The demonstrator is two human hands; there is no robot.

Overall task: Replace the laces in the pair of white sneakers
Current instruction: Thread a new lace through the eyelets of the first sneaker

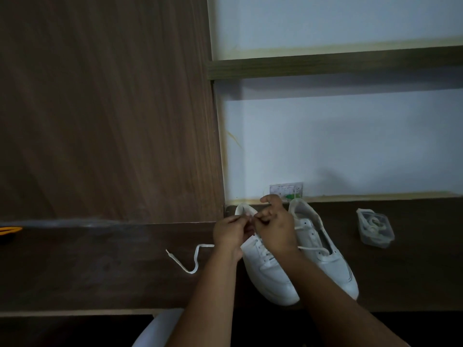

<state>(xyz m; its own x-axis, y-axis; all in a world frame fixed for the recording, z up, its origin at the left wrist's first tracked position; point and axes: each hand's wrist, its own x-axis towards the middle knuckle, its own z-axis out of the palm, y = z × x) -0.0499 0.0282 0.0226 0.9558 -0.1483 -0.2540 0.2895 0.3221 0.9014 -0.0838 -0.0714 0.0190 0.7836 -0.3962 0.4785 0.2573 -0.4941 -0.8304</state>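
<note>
left hand (229,232) and right hand (274,227): both pinch white flat lace (194,259) over left white leather sneaker (269,274) | second white sneaker (328,261) beside it on dark wooden worktop (100,266) | clear plastic box (375,230) right

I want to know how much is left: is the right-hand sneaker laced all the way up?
No. The right sneaker has lace only low down; its upper eyelets show bare.

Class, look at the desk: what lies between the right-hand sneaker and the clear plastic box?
Nothing: in the head view the stretch of dark desk between the right-hand sneaker and the clear plastic box is bare wood.
</note>
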